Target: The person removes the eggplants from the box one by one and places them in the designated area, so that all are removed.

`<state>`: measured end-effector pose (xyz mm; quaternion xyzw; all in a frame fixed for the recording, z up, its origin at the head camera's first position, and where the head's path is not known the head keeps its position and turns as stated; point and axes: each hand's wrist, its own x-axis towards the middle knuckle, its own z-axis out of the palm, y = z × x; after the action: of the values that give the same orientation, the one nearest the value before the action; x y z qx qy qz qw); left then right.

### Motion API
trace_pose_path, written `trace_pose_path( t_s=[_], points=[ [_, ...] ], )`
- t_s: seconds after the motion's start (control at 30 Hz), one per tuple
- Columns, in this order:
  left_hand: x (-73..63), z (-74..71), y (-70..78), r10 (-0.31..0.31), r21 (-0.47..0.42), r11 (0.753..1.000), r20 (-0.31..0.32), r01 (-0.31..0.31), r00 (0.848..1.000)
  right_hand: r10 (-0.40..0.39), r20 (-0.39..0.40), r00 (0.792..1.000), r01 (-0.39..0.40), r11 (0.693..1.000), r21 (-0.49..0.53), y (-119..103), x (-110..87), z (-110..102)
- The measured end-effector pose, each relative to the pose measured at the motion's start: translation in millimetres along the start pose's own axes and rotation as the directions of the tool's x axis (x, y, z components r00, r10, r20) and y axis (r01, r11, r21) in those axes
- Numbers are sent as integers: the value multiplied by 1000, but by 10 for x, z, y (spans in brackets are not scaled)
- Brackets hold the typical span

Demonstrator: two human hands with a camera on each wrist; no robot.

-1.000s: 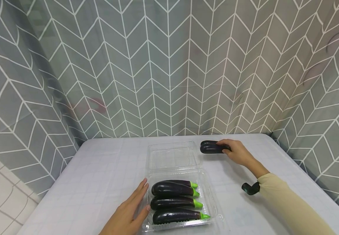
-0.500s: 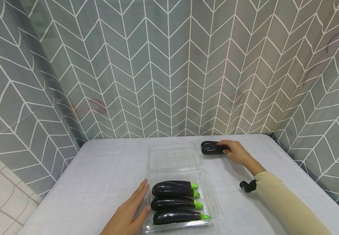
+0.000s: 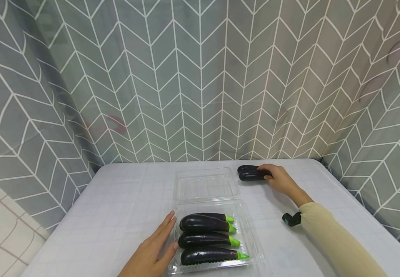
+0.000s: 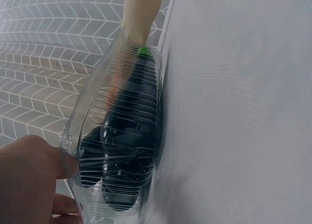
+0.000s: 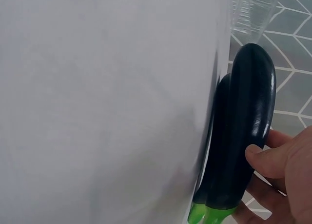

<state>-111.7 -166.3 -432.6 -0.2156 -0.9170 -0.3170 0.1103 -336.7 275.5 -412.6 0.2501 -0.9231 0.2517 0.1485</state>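
Observation:
My right hand grips an eggplant near its stem end, at the far right of the table. A second eggplant lies right beside it. In the right wrist view the thumb lies along the held eggplant, with both green stems at the bottom. Several eggplants with green stems lie side by side in a clear plastic clamshell box. Along the box's left edge rests my left hand, fingers straight. Its thumb touches the rim in the left wrist view.
The clamshell's lid lies folded back, away from me, flat on the white-covered table. A black device sits at the right sleeve's cuff. Grey patterned curtains enclose the back and sides.
The right forearm has shifted slightly to the left, and the held eggplant sits a little lower against its neighbour. The left hand stays at the box's edge.

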Motion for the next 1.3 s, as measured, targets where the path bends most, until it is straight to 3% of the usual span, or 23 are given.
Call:
trace_pose_path(
  t_s=[0.93, 1.3],
  points=[
    [-2, 17, -9, -4, 1, 1000, 6, 4, 1000, 13, 28, 1000, -13, 1000, -14, 40, -31, 24],
    [-1, 16, -9, 1, 1, 1000, -2, -1, 1000, -34, -34, 999, 35, 999, 18, -168, -28, -47]
  ],
)
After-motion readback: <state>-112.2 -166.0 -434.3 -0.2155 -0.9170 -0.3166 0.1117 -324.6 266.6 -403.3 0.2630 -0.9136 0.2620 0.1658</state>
